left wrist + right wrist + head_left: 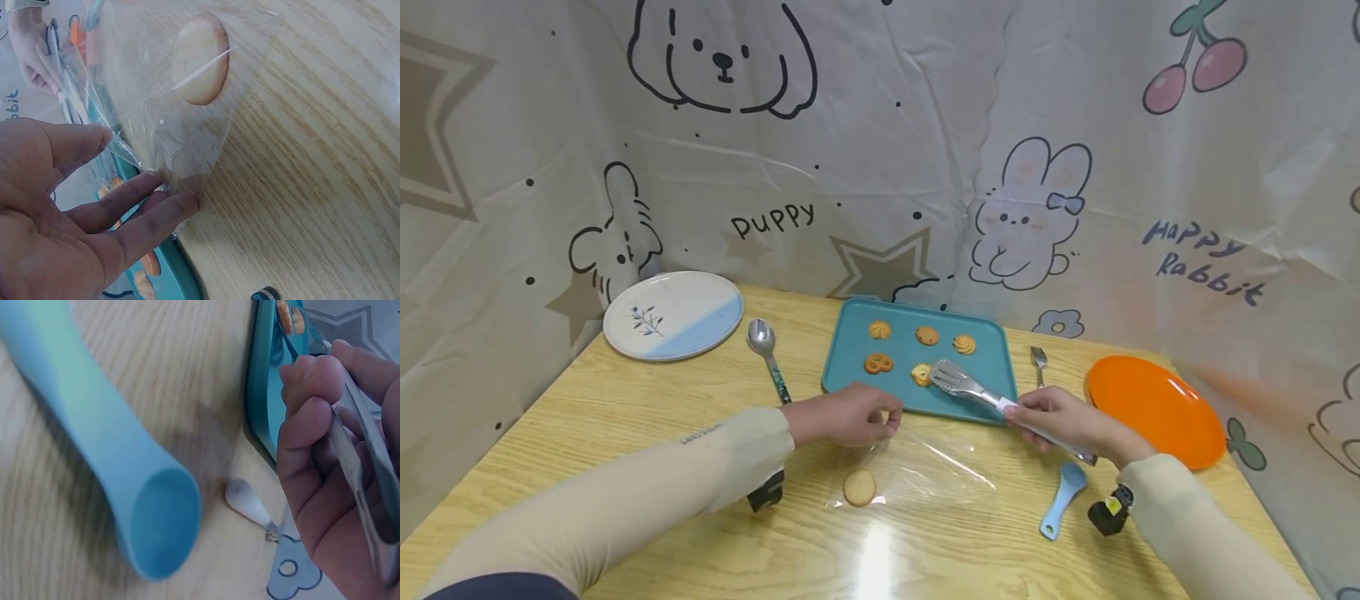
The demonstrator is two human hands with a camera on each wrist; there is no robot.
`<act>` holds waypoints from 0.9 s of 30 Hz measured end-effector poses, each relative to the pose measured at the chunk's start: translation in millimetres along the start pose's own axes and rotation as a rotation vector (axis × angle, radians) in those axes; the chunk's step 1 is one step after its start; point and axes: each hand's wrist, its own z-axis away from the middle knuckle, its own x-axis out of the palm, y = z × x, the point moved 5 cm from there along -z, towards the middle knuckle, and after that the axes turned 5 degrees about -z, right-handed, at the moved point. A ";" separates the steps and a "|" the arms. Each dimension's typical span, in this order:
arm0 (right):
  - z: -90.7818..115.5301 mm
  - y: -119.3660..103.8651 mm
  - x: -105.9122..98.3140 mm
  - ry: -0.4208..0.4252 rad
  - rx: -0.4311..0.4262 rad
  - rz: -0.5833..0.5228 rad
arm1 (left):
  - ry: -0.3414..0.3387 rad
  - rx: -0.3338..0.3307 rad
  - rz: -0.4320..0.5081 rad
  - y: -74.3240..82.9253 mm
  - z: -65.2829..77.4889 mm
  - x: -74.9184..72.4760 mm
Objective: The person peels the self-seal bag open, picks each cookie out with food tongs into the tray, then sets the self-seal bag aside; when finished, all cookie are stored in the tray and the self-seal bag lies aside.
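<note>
My right hand (1060, 421) grips metal tongs (977, 390), thumb and fingers round the arms. The tongs' slotted head reaches over a teal tray (842, 350), right beside a flower-shaped cookie (921, 375); whether it touches the cookie is unclear. On the same tray lie a pretzel cookie (878, 363), a fluted cookie (880, 330), a dotted cookie (927, 335) and a swirl cookie (965, 344). My left hand (857, 414) holds the tray-side edge of a clear plastic bag (925, 479) with bent fingers. A plain round cookie (201, 59) shows inside the bag.
A light-blue spoon (1063, 500) lies below my right hand. Beyond it are a fork (1039, 360) and an orange plate (1157, 408). Left of the tray are a large metal spoon (763, 342) and a white-and-blue plate (673, 317). A printed curtain hangs behind the table.
</note>
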 end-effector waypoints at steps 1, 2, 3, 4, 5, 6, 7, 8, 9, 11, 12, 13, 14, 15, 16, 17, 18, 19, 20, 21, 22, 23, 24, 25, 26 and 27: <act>2.2 0.5 -1.1 0.009 0.004 0.009 | 0.001 0.002 -0.002 -0.1 -0.3 0.3; 4.9 1.1 -2.5 0.016 0.002 0.018 | 0.001 0.003 -0.002 -0.1 -0.6 0.5; 8.2 1.6 -4.2 0.025 0.001 0.023 | 0.000 0.003 -0.002 0.0 -0.7 0.7; 12.3 1.8 -5.9 0.031 -0.002 0.026 | 0.002 0.005 -0.004 0.1 -0.8 0.7; 17.0 2.1 -7.8 0.034 0.000 0.025 | 0.003 0.006 -0.006 0.3 -0.9 0.8; 22.3 2.0 -9.7 0.035 -0.005 0.022 | 0.003 0.007 -0.008 0.5 -1.0 0.8; 28.7 1.7 -11.9 0.034 -0.009 0.017 | 0.004 0.006 -0.009 0.6 -0.9 0.7; 35.7 1.5 -14.3 0.032 -0.011 0.014 | 0.003 0.003 -0.008 0.7 -0.8 0.7; 43.0 1.5 -16.6 0.028 -0.012 0.006 | 0.003 0.002 -0.010 0.8 -0.6 0.6; 59.5 0.3 -20.4 0.009 -0.019 0.002 | 0.005 0.002 -0.014 0.8 -0.4 0.4; 68.0 -0.1 -22.0 -0.004 -0.029 -0.004 | 0.005 0.002 -0.013 0.8 -0.4 0.3; 76.4 -0.5 -23.4 -0.016 -0.026 -0.009 | 0.006 0.002 -0.014 0.7 -0.4 0.4; 84.4 -0.9 -24.3 -0.030 -0.028 -0.016 | 0.006 0.002 -0.014 0.5 -0.4 0.4; 92.3 -1.4 -24.8 -0.047 -0.040 -0.027 | 0.006 0.002 -0.013 0.5 -0.3 0.3; 100.0 -1.8 -24.9 -0.070 -0.058 -0.040 | 0.005 0.001 -0.013 0.4 -0.3 0.4; 106.9 -1.6 -24.3 -0.100 -0.072 -0.069 | 0.004 -0.002 -0.011 0.2 -0.3 0.4; 113.3 -1.1 -23.2 -0.134 -0.094 -0.102 | 0.002 -0.003 -0.010 0.2 -0.4 0.5; 119.1 -0.8 -21.5 -0.166 -0.117 -0.129 | 0.001 -0.003 -0.012 0.2 -0.2 0.4; 124.2 -0.1 -19.2 -0.201 -0.143 -0.160 | 0.001 -0.003 -0.013 0.4 -0.2 0.2; 128.7 0.5 -16.5 -0.238 -0.177 -0.189 | 0.000 -0.003 -0.013 0.6 -0.2 0.1; 132.0 1.4 -13.5 -0.267 -0.195 -0.213 | 0.002 -0.002 -0.014 0.7 -0.2 0.1; 134.2 2.4 -10.3 -0.286 -0.201 -0.229 | 0.002 -0.001 -0.016 0.8 -0.1 0.0; 135.5 3.3 -7.1 -0.296 -0.201 -0.237 | 0.003 0.002 -0.017 1.0 0.0 0.0; 135.6 4.0 -4.0 -0.301 -0.199 -0.237 | 0.006 0.004 -0.020 1.2 0.0 -0.2; 134.9 4.5 -0.8 -0.305 -0.192 -0.242 | 0.007 0.004 -0.021 1.3 -0.1 -0.1; 133.6 4.5 2.4 -0.310 -0.189 -0.242 | 0.007 0.004 -0.021 1.2 -0.1 0.0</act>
